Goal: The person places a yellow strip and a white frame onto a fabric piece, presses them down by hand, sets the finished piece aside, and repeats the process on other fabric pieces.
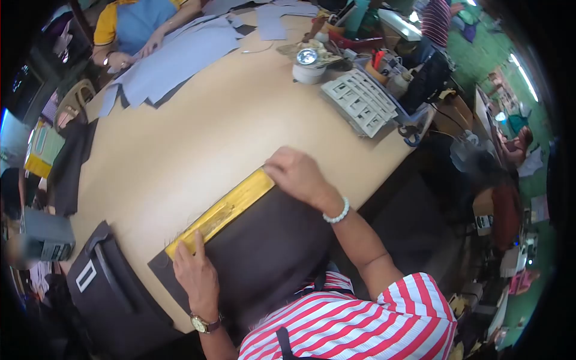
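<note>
A yellow strip [240, 198] with dark smudges lies slantwise along the far edge of a dark sheet of material [258, 240]. My left hand [195, 273], with a watch at the wrist, rests its outstretched fingers on the strip's near-left end. At the opposite end, my right hand [297, 174] has its curled fingers closed at the strip's corner. The exact hold of those fingertips is partly hidden. Part of the dark sheet hangs over the table edge toward my body.
Across the table [174, 156], another person's hands [123, 60] rest near grey-blue sheets [180, 57]. White slotted panels [360, 99], a white roll [309, 73] and a tool bin stand at the right. A dark piece with a white rectangular frame [86, 276] lies at the left edge.
</note>
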Motion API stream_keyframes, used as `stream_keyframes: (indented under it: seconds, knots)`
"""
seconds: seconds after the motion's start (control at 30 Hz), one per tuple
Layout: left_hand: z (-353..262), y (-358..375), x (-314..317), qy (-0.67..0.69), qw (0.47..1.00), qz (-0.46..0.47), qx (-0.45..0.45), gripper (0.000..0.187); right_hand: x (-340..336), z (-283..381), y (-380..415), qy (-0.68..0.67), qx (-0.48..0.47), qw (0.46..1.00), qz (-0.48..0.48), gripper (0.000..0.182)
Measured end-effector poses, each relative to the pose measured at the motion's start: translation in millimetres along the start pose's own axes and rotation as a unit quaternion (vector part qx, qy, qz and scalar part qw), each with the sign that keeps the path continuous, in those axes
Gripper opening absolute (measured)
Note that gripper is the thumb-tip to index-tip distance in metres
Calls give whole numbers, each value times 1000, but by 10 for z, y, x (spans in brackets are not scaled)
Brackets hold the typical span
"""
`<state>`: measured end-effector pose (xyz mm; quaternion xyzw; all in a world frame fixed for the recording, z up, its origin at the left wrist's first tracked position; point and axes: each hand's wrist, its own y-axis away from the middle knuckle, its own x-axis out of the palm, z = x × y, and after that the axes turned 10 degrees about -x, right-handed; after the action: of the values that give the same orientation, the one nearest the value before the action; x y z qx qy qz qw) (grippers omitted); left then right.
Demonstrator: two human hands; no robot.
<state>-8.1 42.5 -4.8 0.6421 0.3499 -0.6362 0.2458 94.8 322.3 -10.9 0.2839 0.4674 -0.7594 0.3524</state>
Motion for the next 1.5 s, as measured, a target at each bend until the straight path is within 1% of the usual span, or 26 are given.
stream_keyframes:
  seconds: [0.03, 0.1, 0.17, 0.23, 0.3, 0.4, 0.5, 0.7, 0.8, 0.9, 0.93, 1.0, 1.03, 1.1, 1.13, 1.17, 1.23, 1.3, 1.33, 1.37, 1.43, 1.5]
  knots:
    - [-2, -5, -10, 1, 1000, 2, 0, 50, -109, -184, -9, -11, 8, 999, -41, 15]
    - [-14, -5, -23, -2, 1000, -5, 4, 50, -438, -488, 10, 68, 71, 986, -138, 15]
    - [-16, -11, -44, -3, 1000, 0, 2, 50, -776, -954, 157, 130, 104, 963, -210, 12]
    - [-19, -23, -64, 0, 1000, 6, 2, 50, -1101, -1216, 320, 188, 154, 938, -246, 12]
    - [-23, -32, -76, 4, 1000, 18, -4, 50, -1324, -1467, 484, 240, 184, 923, -238, 13]
    - [-38, -42, -100, 2, 999, 30, -11, 50, -1539, -1634, 590, 214, 184, 941, -189, 17]
    - [-43, -40, -99, -1, 999, 32, -15, 50, -1602, -1649, 609, 215, 218, 943, -131, 21]
    - [-57, -41, -83, 4, 999, 30, -24, 47, -1624, -1711, 591, 194, 201, 952, -123, 22]
    - [-43, -43, -85, 4, 1000, 20, -18, 44, -1672, -1661, 521, 252, 234, 933, -103, 22]
    - [-38, -52, -83, 8, 1000, 8, -8, 42, -1683, -1789, 525, 256, 191, 935, -157, 20]
    - [-33, -55, -86, 9, 1000, 4, -4, 41, -1689, -1817, 500, 255, 172, 931, -197, 20]
    - [-30, -55, -97, 6, 999, 33, -19, 44, -1698, -1817, 451, 251, 134, 919, -273, 22]
    - [-34, -61, -99, 5, 998, 49, -26, 45, -1693, -1780, 437, 202, 141, 922, -298, 22]
    - [-43, -85, -104, 16, 999, 39, -14, 45, -1661, -1608, 339, 100, 154, 924, -336, 24]
    - [-23, -76, -122, 16, 999, 38, -16, 44, -1628, -1420, 282, 77, 164, 929, -321, 26]
    - [-2, -78, -144, 22, 999, 40, -6, 43, -1556, -1255, 250, 34, 137, 940, -312, 28]
    - [32, -124, -178, 31, 999, 40, 4, 39, -1381, -726, 142, -105, 142, 939, -296, 31]
    - [110, -192, -237, 37, 997, 53, 33, 38, -1162, -363, 133, -240, 141, 928, -249, 33]
    - [152, -223, -253, 51, 996, 55, 40, 36, -1049, -222, 147, -271, 140, 931, -200, 32]
    - [190, -263, -267, 65, 995, 57, 48, 35, -899, -120, 174, -315, 158, 923, -155, 32]
    - [277, -334, -273, 122, 987, 89, 49, 28, -630, 81, 218, -392, 187, 899, -60, 31]
    - [427, -437, -219, 180, 975, 111, 64, 25, -378, 357, 212, -463, 215, 860, -22, 30]
